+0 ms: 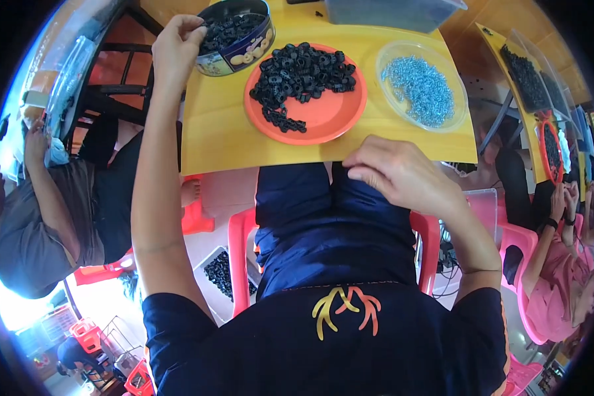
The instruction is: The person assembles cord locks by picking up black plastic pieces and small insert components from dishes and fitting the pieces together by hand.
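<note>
My left hand (178, 47) is at the left rim of a round biscuit tin (236, 61) filled with small black parts (230, 32). Its thumb and fingers are pinched together, and whatever may be between them is too small to make out. Over the front edge of the yellow table, my right hand (399, 173) hangs with its fingers curled in and the thumb against them; its grip is hidden. Between the hands lies an orange-red plate (323, 122) with a heap of small black ring-like parts (301, 72) on its far and left sides.
A clear round dish of small blue, shiny pieces (421, 89) sits right on the yellow table (218, 142). Behind it is a clear plastic bin (389, 14). A tray of black parts (221, 274) is on the floor. People sit at both sides, one by a black-part bin (527, 78).
</note>
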